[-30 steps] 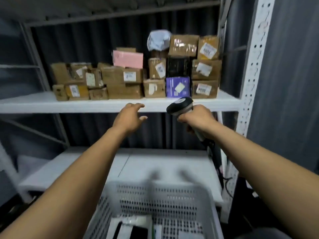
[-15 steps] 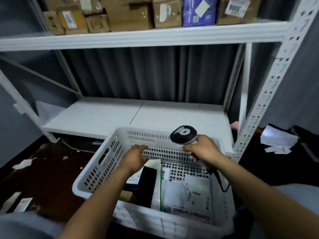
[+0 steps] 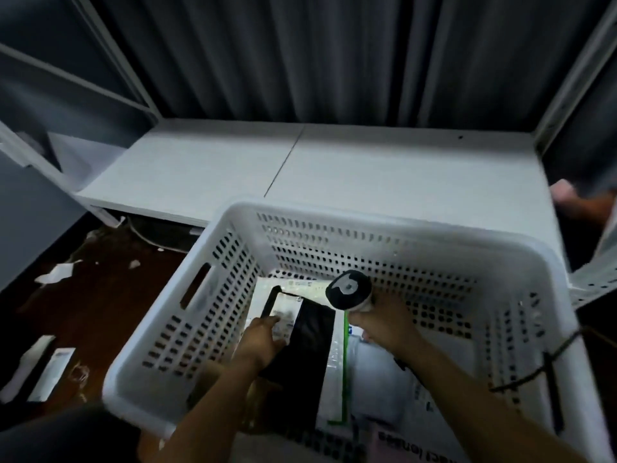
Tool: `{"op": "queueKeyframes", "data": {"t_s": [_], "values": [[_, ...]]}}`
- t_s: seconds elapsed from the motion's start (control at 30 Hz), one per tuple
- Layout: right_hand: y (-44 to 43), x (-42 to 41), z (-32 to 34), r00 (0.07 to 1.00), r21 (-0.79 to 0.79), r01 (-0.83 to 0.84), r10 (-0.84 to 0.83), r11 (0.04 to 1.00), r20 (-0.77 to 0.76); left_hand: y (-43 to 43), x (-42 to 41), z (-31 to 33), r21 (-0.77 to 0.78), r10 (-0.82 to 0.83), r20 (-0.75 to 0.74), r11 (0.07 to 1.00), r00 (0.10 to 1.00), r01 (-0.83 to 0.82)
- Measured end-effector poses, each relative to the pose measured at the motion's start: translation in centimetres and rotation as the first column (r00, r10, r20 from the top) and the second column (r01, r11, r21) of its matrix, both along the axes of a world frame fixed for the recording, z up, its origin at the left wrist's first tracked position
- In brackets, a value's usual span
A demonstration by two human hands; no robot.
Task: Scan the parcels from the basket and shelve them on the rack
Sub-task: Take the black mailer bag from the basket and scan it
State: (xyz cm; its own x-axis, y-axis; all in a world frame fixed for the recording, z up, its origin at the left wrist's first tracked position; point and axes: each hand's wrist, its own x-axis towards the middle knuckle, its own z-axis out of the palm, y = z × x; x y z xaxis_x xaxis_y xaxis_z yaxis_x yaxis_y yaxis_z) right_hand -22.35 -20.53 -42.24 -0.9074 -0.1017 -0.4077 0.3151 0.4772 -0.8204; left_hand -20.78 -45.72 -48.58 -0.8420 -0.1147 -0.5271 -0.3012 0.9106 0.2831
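My left hand (image 3: 263,339) reaches into the white basket (image 3: 377,222), fingers closing on one black parcel (image 3: 307,349) near its left wall. My right hand (image 3: 384,324) grips one scanner (image 3: 349,289). Perhaps three pale parcels lie beneath.

A white perforated basket (image 3: 334,235) fills the lower centre of the view, open at the top, its walls closing it on all four sides, and flat parcels (image 3: 334,362) cover its floor from 6 to 12 o'clock. The left hand (image 3: 263,339) and the right hand (image 3: 384,322), which grips a scanner (image 3: 349,289), take up the middle of that opening. At 12 o'clock beyond the rim, the white rack shelf (image 3: 367,162) lies bare, bounded by uprights at 10 and 2 o'clock.
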Motion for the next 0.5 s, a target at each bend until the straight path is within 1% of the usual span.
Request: {"op": "queueKeyframes", "data": {"t_s": [0.1,0.2,0.33,0.43,0.5], "values": [[-0.1,-1.3,-2.8,0.997,0.022,-0.047,0.046,0.999,0.069,0.2,-1.6,-3.4,-0.018,0.038,0.102,0.999,0.994,-0.036],[0.0,-2.2,-5.3,0.993,0.026,-0.052,0.049,0.998,0.108,0.2,-2.6,-6.0,-0.042,0.088,0.127,0.996,0.988,-0.084],[-0.1,-2.9,-7.1,0.988,0.042,-0.056,0.050,0.998,0.144,0.0,-2.9,-8.0,-0.098,0.191,0.192,0.980,0.963,-0.175],[-0.2,-3.0,-7.5,0.985,0.038,-0.065,0.058,0.997,0.164,-0.5,-3.1,-8.3,-0.110,0.199,0.175,0.977,0.964,-0.181],[-0.4,-3.0,-7.5,0.985,0.038,-0.049,0.042,0.998,0.170,-0.8,-3.1,-7.8,-0.093,0.203,0.122,0.977,0.972,-0.192]]}}
